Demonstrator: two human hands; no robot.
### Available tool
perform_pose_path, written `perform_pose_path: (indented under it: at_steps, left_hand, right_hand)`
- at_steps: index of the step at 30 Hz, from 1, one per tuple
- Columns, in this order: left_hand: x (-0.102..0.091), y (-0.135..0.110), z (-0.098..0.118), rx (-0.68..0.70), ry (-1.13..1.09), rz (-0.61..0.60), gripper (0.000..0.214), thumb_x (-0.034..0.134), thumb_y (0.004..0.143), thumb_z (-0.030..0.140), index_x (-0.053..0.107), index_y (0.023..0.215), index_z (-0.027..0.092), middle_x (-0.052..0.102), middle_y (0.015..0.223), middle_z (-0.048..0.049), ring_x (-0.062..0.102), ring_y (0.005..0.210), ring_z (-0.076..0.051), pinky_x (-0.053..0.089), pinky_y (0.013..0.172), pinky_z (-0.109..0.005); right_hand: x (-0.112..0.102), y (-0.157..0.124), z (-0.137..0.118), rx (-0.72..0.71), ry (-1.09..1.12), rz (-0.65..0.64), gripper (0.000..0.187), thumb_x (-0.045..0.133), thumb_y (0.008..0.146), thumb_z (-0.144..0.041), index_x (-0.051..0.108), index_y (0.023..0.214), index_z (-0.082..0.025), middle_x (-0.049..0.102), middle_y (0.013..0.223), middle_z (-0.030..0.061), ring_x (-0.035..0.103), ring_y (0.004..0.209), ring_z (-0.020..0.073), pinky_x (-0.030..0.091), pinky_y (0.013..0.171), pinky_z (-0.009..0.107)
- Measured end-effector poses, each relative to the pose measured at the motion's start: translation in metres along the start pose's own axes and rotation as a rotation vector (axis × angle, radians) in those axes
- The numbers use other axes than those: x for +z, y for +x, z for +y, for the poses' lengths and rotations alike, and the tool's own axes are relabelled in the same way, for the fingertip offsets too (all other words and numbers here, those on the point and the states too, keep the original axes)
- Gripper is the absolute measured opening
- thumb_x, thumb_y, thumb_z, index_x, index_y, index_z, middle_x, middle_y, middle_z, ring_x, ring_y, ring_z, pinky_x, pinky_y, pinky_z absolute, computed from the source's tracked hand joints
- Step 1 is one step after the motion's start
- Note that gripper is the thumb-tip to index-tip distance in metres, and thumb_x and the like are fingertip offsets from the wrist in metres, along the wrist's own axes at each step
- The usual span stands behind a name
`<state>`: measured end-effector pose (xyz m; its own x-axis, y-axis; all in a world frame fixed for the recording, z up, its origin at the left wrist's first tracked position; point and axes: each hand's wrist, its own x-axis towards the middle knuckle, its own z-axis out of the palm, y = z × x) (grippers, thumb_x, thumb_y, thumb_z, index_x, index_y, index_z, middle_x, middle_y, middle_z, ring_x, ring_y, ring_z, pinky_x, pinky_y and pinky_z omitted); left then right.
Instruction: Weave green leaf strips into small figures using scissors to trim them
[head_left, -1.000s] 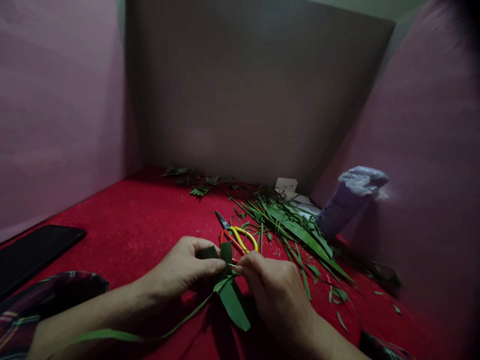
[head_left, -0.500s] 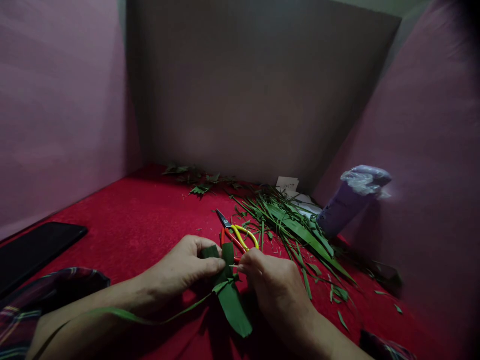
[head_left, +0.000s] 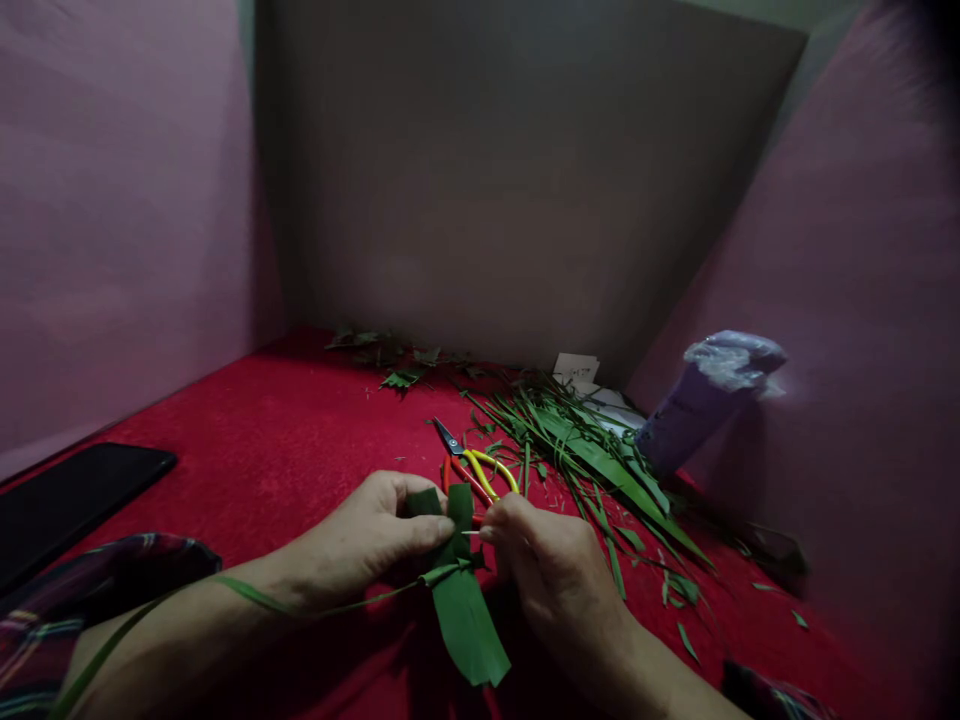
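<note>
My left hand (head_left: 401, 525) pinches a folded green leaf piece (head_left: 469, 630) between thumb and fingers. Two short ends stick up past the thumb, and a broad flap hangs below. Around its middle a narrow leaf strip (head_left: 442, 572) is tied or wrapped; its long tail runs left across my forearm. My right hand (head_left: 544, 555) is closed on a thin pale stick (head_left: 471, 533), perhaps a toothpick, whose end meets the leaf's right side. Just beyond both hands lie scissors (head_left: 459, 455) with red and yellow handles, partly hidden behind the leaf and my right hand.
Long leaves (head_left: 592, 455) and scraps lie in a heap to the right on the red cloth (head_left: 285, 430). Behind them are white cards (head_left: 576, 368) and a purple container with clear plastic (head_left: 694, 405). A black phone-like slab (head_left: 82, 500) lies left. Pink side walls enclose the space.
The leaf piece has shifted slightly right, its lower flap swinging down and right. The strip's tail has moved over my left forearm. Both hands stay nearly in place.
</note>
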<state>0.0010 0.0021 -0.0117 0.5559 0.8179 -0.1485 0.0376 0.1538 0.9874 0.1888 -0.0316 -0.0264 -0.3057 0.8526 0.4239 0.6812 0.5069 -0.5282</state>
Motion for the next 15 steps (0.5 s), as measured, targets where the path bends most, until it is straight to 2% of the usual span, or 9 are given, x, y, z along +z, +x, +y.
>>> perform_pose_path:
  at_steps: [10,15]
  left_hand:
    - [-0.0039,0.0024,-0.0085,0.013,-0.077,-0.092,0.031,0.066,0.068,0.04,0.047,0.059,0.016,0.04,0.049,0.0068,0.029,0.043,-0.007,0.018,0.044,-0.023]
    - [-0.0024,0.0028,-0.0064,0.024,-0.096,-0.079,0.032,0.067,0.066,0.041,0.048,0.058,0.016,0.042,0.049,0.0064,0.031,0.043,-0.007,0.018,0.044,-0.023]
  right_hand:
    - [-0.0002,0.0004,0.0001,0.036,0.025,-0.031,0.025,0.038,0.089,-0.027,0.04,0.065,-0.021,0.044,0.053,-0.0039,0.039,0.044,0.0096,0.029,0.047,0.019]
    - [0.0016,-0.0002,-0.0001,0.056,0.051,-0.044,0.025,0.037,0.089,-0.028,0.038,0.065,-0.021,0.041,0.052,-0.0042,0.039,0.044,0.0097,0.028,0.046,0.019]
